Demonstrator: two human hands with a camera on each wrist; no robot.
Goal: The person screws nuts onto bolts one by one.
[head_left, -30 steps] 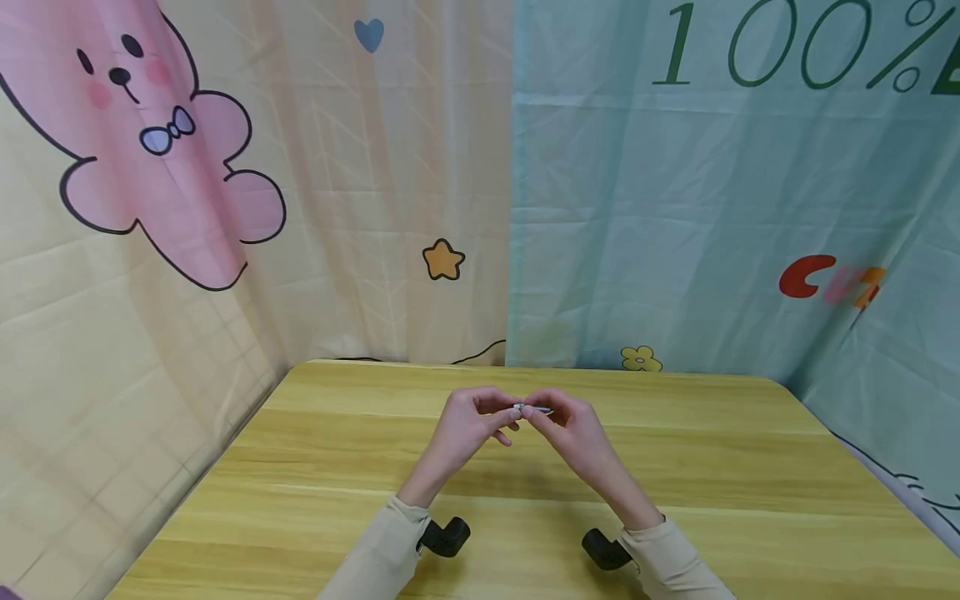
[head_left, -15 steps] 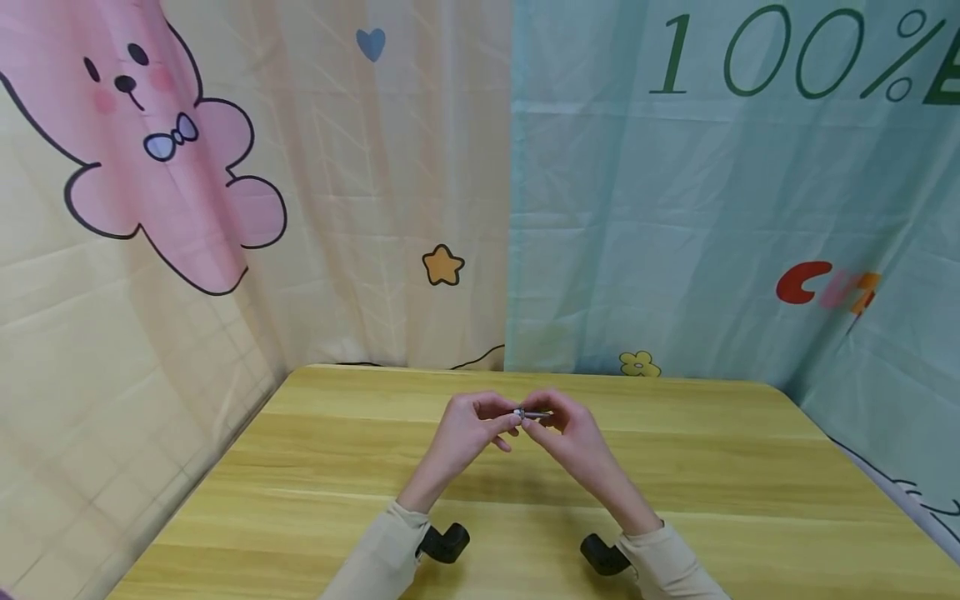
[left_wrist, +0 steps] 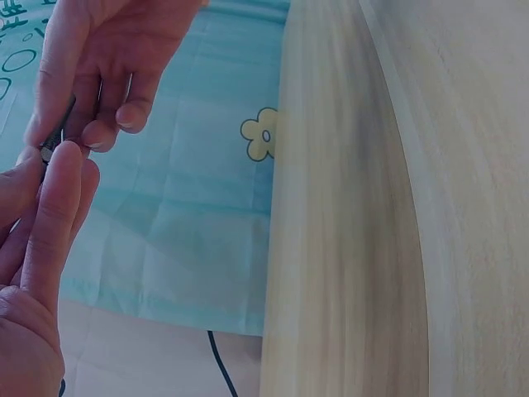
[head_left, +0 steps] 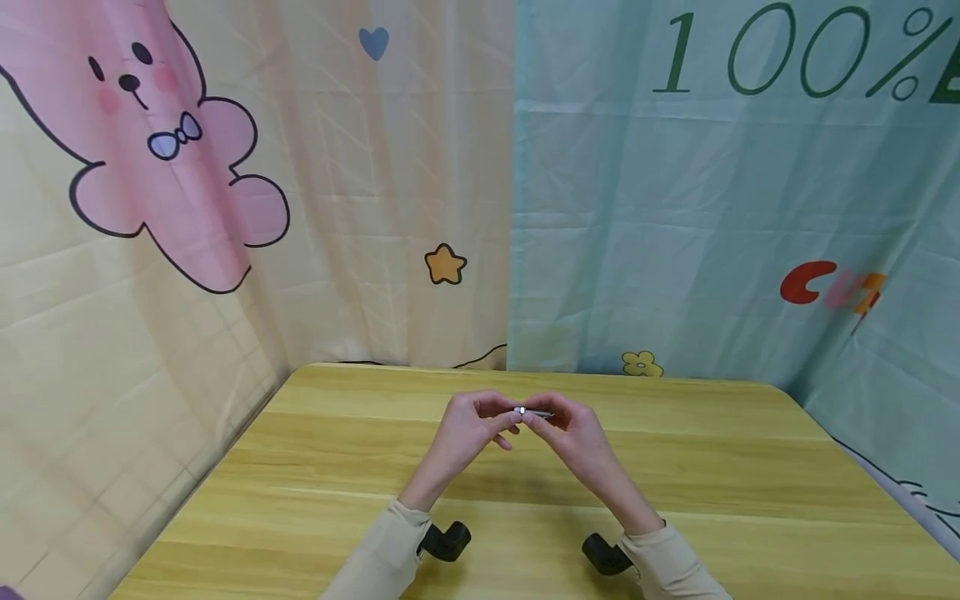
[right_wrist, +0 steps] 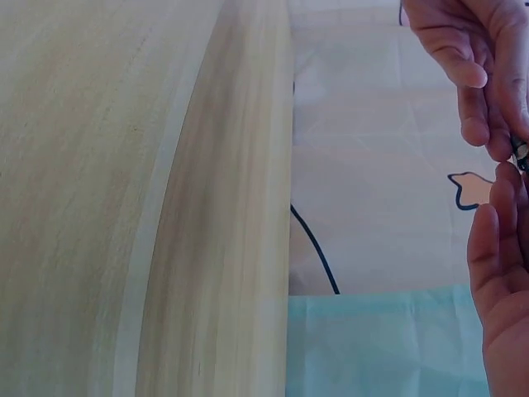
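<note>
A small, slim silver metal piece (head_left: 537, 412), thicker at its left end and thin toward the right, is held between both hands above the table. My left hand (head_left: 476, 425) pinches the thicker end with thumb and forefinger. The thin part lies between the thumb and forefinger of my right hand (head_left: 567, 427). In the left wrist view the metal piece (left_wrist: 48, 154) shows a pale end and a dark shaft, mostly covered by fingers. Only a bit of the metal piece (right_wrist: 521, 154) shows at the right edge of the right wrist view; its exact kind I cannot tell.
A wood-grain table (head_left: 360, 467) stretches beneath both arms. Printed curtains hang behind it, a cream curtain (head_left: 330, 208) at left and a blue-green curtain (head_left: 637, 208) at right. Black wrist mounts (head_left: 447, 542) stick out from the beige sleeves (head_left: 386, 550).
The hands stay nearly in place, fingertips together. The metal piece has tilted and turned slightly between the fingers; its shaft showed more plainly half a second ago.
</note>
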